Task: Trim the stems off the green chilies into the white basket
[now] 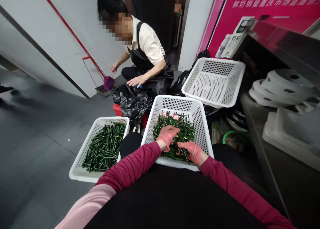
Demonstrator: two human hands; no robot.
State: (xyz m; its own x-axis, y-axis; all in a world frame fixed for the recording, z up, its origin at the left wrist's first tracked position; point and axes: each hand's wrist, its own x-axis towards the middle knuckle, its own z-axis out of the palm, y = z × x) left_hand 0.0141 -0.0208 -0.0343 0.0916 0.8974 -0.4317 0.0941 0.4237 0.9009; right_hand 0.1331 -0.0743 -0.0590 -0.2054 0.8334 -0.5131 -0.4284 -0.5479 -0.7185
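Observation:
A white perforated basket rests on my lap with a heap of green chili peppers inside. My left hand, in a thin reddish glove, is over the heap with its fingers bent together; what they hold, if anything, is hidden. My right hand, gloved the same way, is closed around some green peppers at the near right side of the heap. To the left, a second white basket on the floor holds many green peppers.
A person in a black apron crouches ahead beside a black plastic bag. Another white basket stands behind right. A metal counter runs along the right. A red-handled broom leans on the left wall.

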